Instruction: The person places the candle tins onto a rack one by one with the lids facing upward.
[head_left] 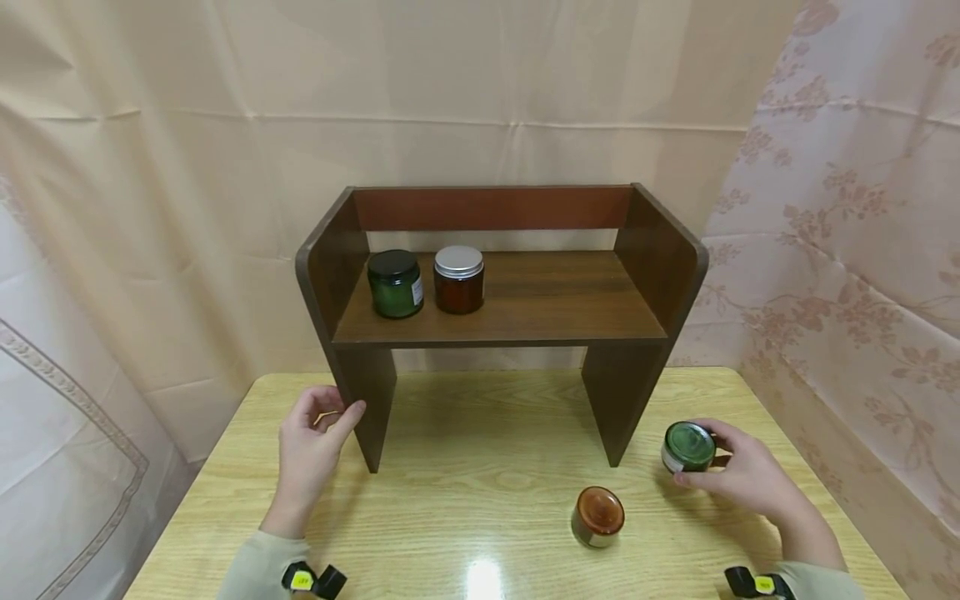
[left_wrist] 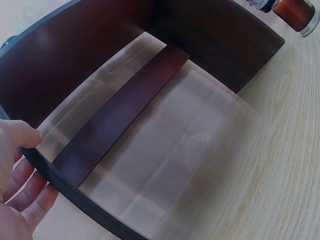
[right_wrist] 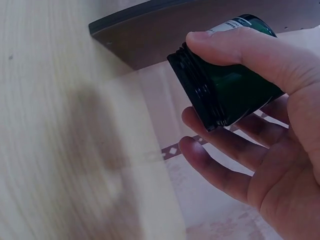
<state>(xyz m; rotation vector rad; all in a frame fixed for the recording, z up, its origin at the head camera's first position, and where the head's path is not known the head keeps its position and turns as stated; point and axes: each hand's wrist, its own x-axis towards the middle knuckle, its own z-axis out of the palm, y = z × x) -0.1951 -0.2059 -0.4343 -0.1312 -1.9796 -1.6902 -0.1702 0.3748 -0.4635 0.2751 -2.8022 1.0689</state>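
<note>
- Right hand [head_left: 741,479]: I hold a green glass jar with a black lid [head_left: 688,447] between thumb and fingers, fingers part-curled; the jar is lid-down, raised off the desk [head_left: 480,425], right of the shelf.
- Left hand [head_left: 318,437]: my thumb and fingers grip the edge of the left side panel of a dark brown wooden two-tier shelf [head_left: 562,296].
- On the upper board, toward the left: a green glass jar with a black lid and white label [head_left: 395,285], and just beside it an amber glass jar with a silver lid [head_left: 459,281]. Both upright.
- On the desk, before the shelf: a labelled amber glass jar [head_left: 598,515], base up.
- Step in hand, in my judgement: transferring the held jar to the shelf.
- Next move appears to call for turning it lid-up and setting it beside the silver-lidded jar.
</note>
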